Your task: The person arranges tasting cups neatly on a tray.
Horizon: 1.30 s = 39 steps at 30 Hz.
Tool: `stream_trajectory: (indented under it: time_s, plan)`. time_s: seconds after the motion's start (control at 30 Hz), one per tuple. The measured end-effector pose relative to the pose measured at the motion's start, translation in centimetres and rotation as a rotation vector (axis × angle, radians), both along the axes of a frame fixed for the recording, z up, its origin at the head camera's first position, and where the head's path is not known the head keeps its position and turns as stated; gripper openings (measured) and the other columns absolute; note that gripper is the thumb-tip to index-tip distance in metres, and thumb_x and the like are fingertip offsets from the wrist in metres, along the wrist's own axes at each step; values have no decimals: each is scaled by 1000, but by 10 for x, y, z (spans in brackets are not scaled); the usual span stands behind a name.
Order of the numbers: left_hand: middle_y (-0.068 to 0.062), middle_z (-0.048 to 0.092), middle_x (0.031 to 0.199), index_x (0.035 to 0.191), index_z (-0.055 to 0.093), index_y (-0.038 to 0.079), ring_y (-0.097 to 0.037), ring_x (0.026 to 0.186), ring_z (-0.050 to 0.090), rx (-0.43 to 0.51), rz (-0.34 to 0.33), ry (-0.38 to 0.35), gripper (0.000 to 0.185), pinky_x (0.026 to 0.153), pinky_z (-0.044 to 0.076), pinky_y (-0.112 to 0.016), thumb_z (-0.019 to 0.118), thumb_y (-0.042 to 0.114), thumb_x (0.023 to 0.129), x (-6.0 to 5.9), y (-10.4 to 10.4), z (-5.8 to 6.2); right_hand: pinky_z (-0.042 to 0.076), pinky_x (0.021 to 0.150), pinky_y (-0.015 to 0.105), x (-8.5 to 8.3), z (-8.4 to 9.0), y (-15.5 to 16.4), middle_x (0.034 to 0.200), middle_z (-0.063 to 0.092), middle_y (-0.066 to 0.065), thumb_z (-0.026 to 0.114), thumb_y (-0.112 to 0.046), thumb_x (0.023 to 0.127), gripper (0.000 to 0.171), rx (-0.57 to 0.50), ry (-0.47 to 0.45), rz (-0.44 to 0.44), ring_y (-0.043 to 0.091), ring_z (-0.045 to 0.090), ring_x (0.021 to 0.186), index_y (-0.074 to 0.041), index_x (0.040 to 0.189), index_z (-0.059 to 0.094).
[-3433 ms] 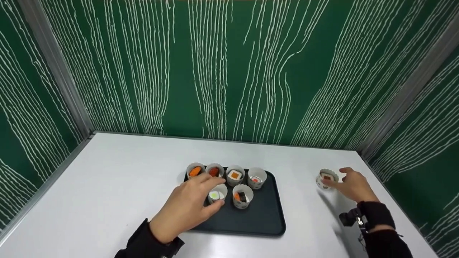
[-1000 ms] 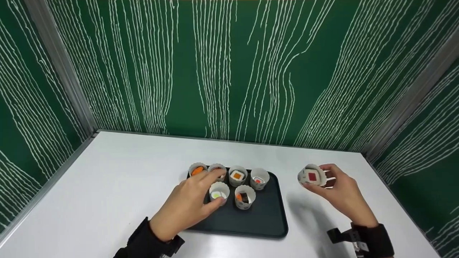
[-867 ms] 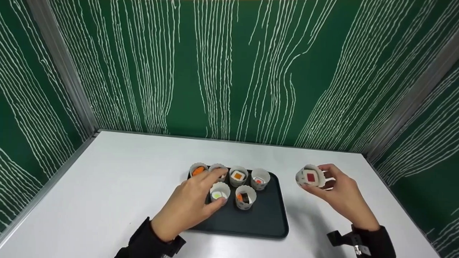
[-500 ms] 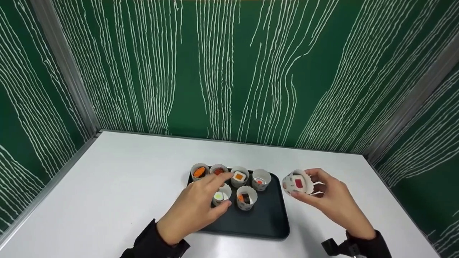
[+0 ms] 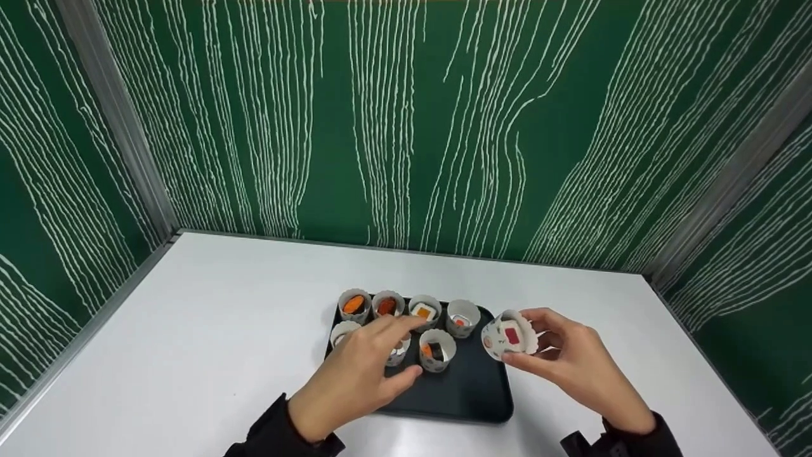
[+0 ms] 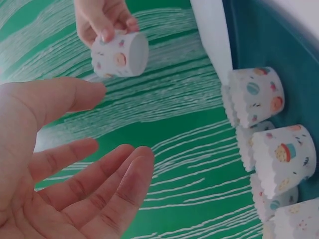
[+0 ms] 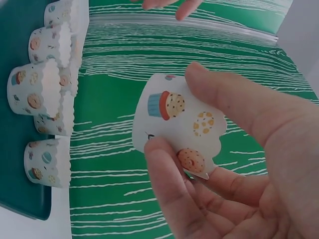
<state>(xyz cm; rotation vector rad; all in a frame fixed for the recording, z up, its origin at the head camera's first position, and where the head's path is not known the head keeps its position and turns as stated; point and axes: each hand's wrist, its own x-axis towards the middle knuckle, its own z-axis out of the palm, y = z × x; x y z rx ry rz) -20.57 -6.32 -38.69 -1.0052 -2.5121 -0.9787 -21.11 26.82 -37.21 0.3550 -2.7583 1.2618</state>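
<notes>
Seven paper cups in all: six stand on the black tray [image 5: 469, 393], one is airborne. Right hand [image 5: 574, 365] pinches the tilted cup [image 5: 509, 335] by its thin wall, mouth turned sideways, above the tray's right edge. Left hand [image 5: 361, 377], fingers relaxed and holding nothing, hovers over the front-row cups [image 5: 436, 349]. Risk: the tilt may spill the cup's filling; a firmer pinch could crumple the wall.
</notes>
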Motion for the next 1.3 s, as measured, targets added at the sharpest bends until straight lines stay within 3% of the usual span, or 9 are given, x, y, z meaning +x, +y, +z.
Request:
stream_trajectory:
  time_s: [0.17, 0.37, 0.6, 0.73, 1.03, 1.3]
  plan:
    - [-8, 71, 133, 149, 59, 13, -23, 116, 73, -13, -11, -39, 56, 96, 61, -39, 80, 20, 98, 3, 4, -6, 60, 75, 25, 3, -5, -4, 110, 75, 8, 93, -29, 85, 58, -14, -12, 50, 8, 74, 84, -8, 133, 68]
    - [-3, 70, 126, 149, 59, 18, -10, 102, 67, -5, -51, -129, 54, 87, 58, -26, 79, 24, 99, 5, 7, -8, 60, 73, 25, 4, -8, -16, 113, 74, 9, 92, -34, 86, 59, -3, -63, 99, 9, 72, 83, -8, 133, 67]
    - [-3, 70, 128, 149, 59, 14, -6, 99, 65, -7, -99, -117, 52, 86, 57, -21, 77, 25, 101, 8, 11, -13, 61, 74, 26, 4, -12, -26, 117, 74, 11, 91, -34, 87, 56, -15, -88, 174, 9, 71, 84, -8, 131, 68]
    - [-5, 70, 129, 148, 60, 13, -6, 100, 67, 2, -106, -138, 51, 84, 58, -18, 78, 23, 101, 9, 14, -12, 62, 76, 26, 6, -14, -31, 119, 74, 10, 90, -34, 88, 55, -39, -93, 221, 8, 69, 87, -7, 132, 68]
    - [-6, 70, 130, 145, 63, 10, -9, 96, 71, 54, -111, -110, 51, 79, 56, -12, 81, 17, 97, 10, 21, -14, 61, 74, 24, 11, -20, -43, 121, 73, 13, 89, -30, 90, 56, -94, -79, 312, 7, 71, 85, -4, 134, 66]
    - [-5, 71, 129, 138, 66, 7, -8, 100, 70, 81, -126, -62, 45, 79, 56, -11, 82, 12, 96, 10, 25, -16, 57, 71, 21, 13, -21, -49, 119, 74, 9, 88, -33, 90, 54, -100, -64, 361, 5, 68, 80, -11, 135, 67]
